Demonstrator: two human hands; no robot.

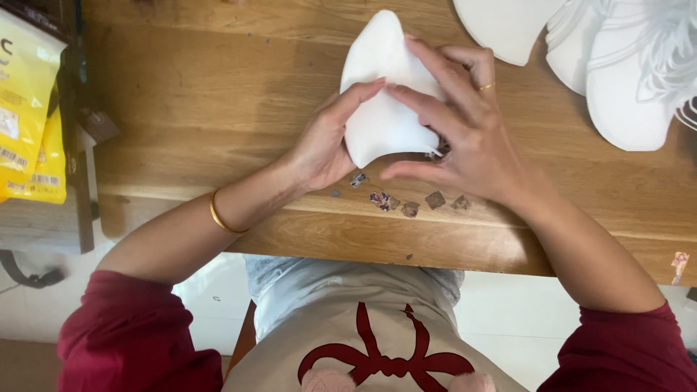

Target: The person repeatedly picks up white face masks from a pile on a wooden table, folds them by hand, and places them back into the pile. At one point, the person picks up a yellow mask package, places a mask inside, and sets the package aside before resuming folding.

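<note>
Gripping white insole (381,94) in both hands (406,138), small scraps (406,203) below, white shoes (624,65) nearby

Red sleeves – gold bangle (220,215), ring (486,87) (probably gold).

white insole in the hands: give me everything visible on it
The insole is plain white, smooth and matte, looks like foam or fabric-faced foam. It has a rounded, narrower end pointing away from the person and a wider curved near edge. It is held over the wooden table, slightly bent. The left hand grips its left side, thumb on top; the right hand covers its right side, fingers spread across it. A frayed bit shows at its lower right edge. Its underside is hidden.
</note>
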